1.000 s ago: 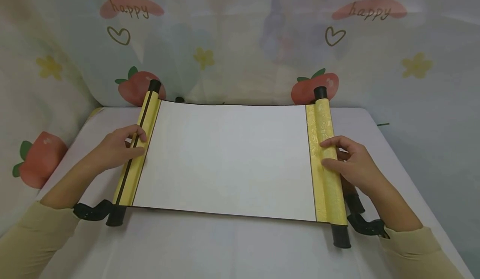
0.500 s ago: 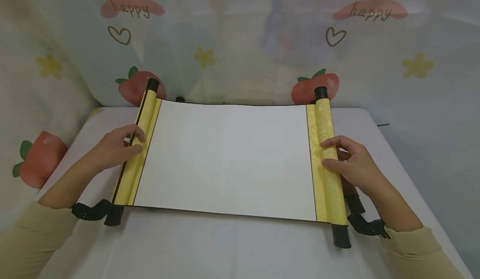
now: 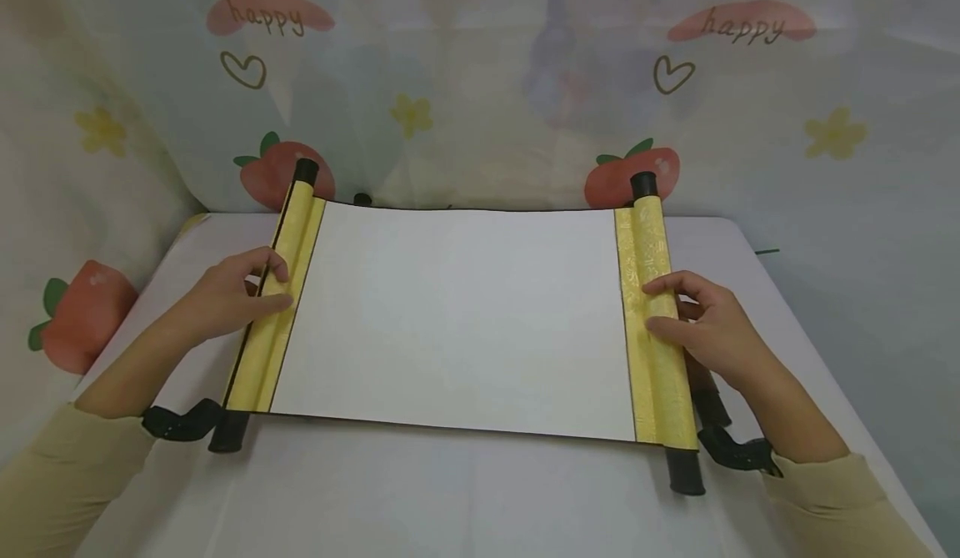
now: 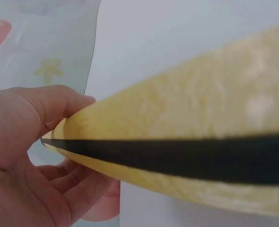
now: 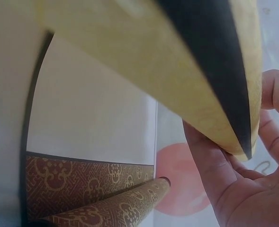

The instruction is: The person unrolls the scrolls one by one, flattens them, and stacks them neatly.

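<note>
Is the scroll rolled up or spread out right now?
Spread out: the scroll lies flat, blank white sheet showing, left hand and right hand gripping its yellow end rolls.

Scroll (image 3: 453, 316) is lying unrolled, blank side up, on the white table (image 3: 450, 500). Left hand (image 3: 225, 295) is gripping the left yellow roller (image 3: 273, 308), fingers curled over it. Right hand (image 3: 708, 329) is gripping the right yellow roller (image 3: 652, 324). Strawberry-print curtain (image 3: 480, 82) is hanging behind.

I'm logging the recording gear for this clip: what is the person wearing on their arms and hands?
Both hands are bare. Each arm wears a pale beige long sleeve: left sleeve, right sleeve. A black strap crosses each wrist, left strap and right strap.
</note>
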Tool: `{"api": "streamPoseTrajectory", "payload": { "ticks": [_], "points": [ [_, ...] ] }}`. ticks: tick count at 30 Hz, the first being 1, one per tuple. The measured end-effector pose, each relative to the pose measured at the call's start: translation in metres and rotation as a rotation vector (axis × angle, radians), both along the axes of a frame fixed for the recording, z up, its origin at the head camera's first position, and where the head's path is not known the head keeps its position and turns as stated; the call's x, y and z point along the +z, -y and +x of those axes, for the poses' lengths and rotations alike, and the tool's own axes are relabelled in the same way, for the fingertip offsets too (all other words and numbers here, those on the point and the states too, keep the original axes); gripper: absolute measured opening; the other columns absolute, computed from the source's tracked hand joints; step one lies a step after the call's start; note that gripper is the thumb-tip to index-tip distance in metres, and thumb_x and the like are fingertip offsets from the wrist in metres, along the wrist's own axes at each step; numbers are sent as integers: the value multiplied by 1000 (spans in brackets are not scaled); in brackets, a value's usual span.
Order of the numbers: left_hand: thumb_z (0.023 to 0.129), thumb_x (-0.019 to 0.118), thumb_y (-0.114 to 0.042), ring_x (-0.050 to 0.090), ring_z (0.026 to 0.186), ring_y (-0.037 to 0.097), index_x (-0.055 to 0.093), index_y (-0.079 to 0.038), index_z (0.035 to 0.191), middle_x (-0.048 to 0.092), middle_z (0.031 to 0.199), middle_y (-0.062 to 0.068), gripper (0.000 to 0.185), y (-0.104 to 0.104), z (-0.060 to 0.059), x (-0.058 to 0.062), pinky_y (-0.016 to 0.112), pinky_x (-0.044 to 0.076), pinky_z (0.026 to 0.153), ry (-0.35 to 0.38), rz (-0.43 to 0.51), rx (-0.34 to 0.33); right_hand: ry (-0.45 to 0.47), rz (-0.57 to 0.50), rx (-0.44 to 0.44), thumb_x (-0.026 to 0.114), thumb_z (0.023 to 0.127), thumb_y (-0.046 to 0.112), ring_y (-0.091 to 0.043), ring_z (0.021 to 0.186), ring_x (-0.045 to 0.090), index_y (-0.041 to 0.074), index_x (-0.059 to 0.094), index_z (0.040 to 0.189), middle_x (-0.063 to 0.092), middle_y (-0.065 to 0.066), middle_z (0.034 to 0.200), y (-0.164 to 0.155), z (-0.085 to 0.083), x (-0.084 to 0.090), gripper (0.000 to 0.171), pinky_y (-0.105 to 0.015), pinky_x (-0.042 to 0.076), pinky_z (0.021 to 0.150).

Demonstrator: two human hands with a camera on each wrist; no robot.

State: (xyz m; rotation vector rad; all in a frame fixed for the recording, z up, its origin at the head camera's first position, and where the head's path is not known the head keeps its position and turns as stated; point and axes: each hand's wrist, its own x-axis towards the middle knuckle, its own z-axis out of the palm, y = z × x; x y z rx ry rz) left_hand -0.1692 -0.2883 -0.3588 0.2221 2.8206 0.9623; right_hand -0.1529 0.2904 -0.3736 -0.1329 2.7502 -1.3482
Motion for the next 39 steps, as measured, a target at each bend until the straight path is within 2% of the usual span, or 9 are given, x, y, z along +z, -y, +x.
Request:
{"api": "streamPoseTrajectory", "payload": {
  "ticks": [6, 16, 21, 26, 39],
  "points": [
    [93, 68, -16, 62, 88, 30, 47, -8, 108, 51, 115, 17, 27, 1, 0, 2, 33, 51, 66, 25, 4, 20, -6, 6, 1, 69, 94, 15, -21, 92, 65, 9, 55, 129, 49, -16, 134, -2, 0, 0, 38, -31, 60, 68],
    [94, 63, -12, 61, 88, 31, 47, -7, 107, 52, 111, 19, 22, 4, -1, 0, 33, 50, 66, 19, 2, 29, 10, -4, 14, 68, 94, 14, -19, 93, 66, 9, 54, 130, 48, -15, 136, -4, -1, -6, 39, -31, 60, 69],
    [94, 61, -14, 59, 94, 33, 47, -8, 108, 53, 116, 20, 21, 7, -4, -3, 32, 49, 68, 34, -17, 51, 23, -6, 17, 67, 94, 15, -22, 97, 66, 8, 54, 130, 47, -17, 137, -4, -3, -7, 39, -32, 60, 70],
    [95, 61, -16, 59, 99, 34, 49, -8, 109, 53, 120, 20, 20, 9, -5, -4, 33, 49, 71, 41, -14, 45, 30, -5, 22, 67, 95, 15, -28, 100, 66, 7, 54, 130, 47, -19, 137, -3, -4, -7, 39, -33, 60, 70],
    [96, 57, -16, 57, 101, 35, 51, -7, 110, 53, 120, 19, 18, 12, -9, -8, 34, 48, 74, 53, 4, 26, 71, -4, 35, 66, 94, 13, -31, 94, 66, 6, 52, 130, 49, -24, 134, -4, -15, -10, 39, -36, 60, 69]
  ]
}}
